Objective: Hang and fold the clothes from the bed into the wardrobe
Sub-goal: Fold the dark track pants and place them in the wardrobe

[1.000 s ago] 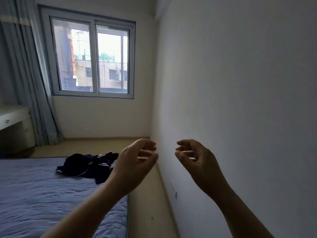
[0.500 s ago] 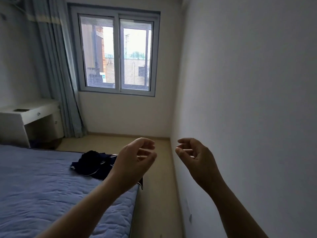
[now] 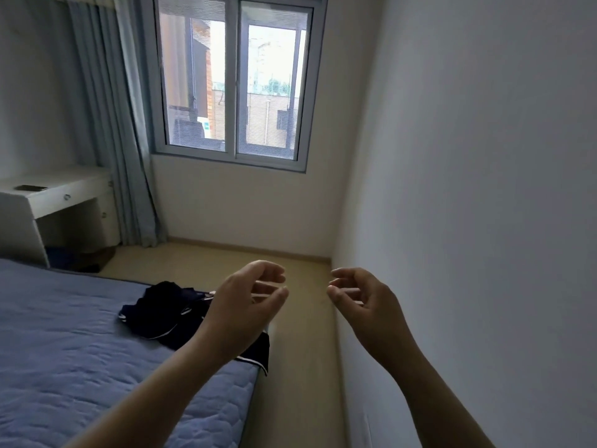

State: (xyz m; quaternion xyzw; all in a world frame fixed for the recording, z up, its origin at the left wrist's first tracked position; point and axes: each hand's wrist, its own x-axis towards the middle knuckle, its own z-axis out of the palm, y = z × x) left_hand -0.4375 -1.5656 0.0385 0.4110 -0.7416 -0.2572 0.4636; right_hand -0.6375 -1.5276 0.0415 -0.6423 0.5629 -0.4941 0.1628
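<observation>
A dark navy garment with white trim lies crumpled near the right edge of the bed, one corner hanging over the side. The bed has a blue quilted cover. My left hand is raised in the air above the bed's right edge, fingers loosely curled, holding nothing. My right hand is raised beside it, close to the right wall, fingers loosely curled and empty too. Both hands are apart from the garment. No wardrobe is in view.
A white wall runs close along the right. A narrow strip of wooden floor lies between bed and wall. A window with a blue-grey curtain is ahead. A white desk stands at the far left.
The view has swung left and moved forward, so the window, desk and garment now sit closer and more to the centre. Both hands keep the same raised, loosely curled pose.
</observation>
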